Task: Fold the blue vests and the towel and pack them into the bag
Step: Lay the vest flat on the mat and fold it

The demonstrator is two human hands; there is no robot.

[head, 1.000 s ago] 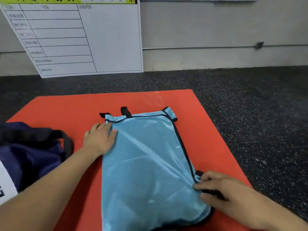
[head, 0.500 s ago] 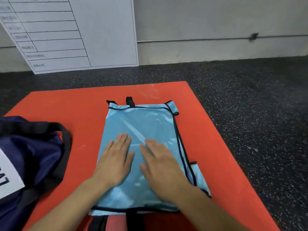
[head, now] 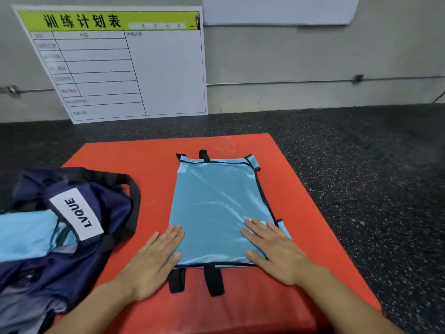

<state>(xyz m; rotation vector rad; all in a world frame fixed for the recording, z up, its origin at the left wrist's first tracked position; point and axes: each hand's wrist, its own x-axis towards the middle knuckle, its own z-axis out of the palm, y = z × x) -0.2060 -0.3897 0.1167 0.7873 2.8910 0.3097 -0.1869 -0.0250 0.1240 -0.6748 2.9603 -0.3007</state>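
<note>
- Blue vest (head: 216,208) lies flat and folded into a rectangle on the red mat (head: 301,213), roughly mid-mat, long axis running away from the person.
- Black trim runs along its edges; two black straps (head: 213,279) stick out past the near edge onto the mat, and short black tabs show at the far edge.
- Left hand (head: 154,263): flat, fingers straight and together, palm down. Fingertips and thumb rest on the vest's near-left corner; the rest of the hand sits on the mat. Grips nothing.
- Right hand (head: 277,251): flat, fingers straight, palm down on the vest's near-right corner, heel of the hand past the near edge. Grips nothing.
- Navy bag (head: 101,213) sits on the left side of the mat, well apart from the vest, mouth slack, black handle (head: 130,189) looped over the top. White label reads "LVQUE".
- Light blue fabric (head: 26,235) shows at the bag's mouth (looks like the same material as the vest; can't tell how much of it is inside).
- Towel: can't pick it out in this view.
- Mat sits on a dark speckled floor (head: 373,177).
- White board (head: 125,66) with a green header and a ruled grid leans against the grey wall behind the mat.
</note>
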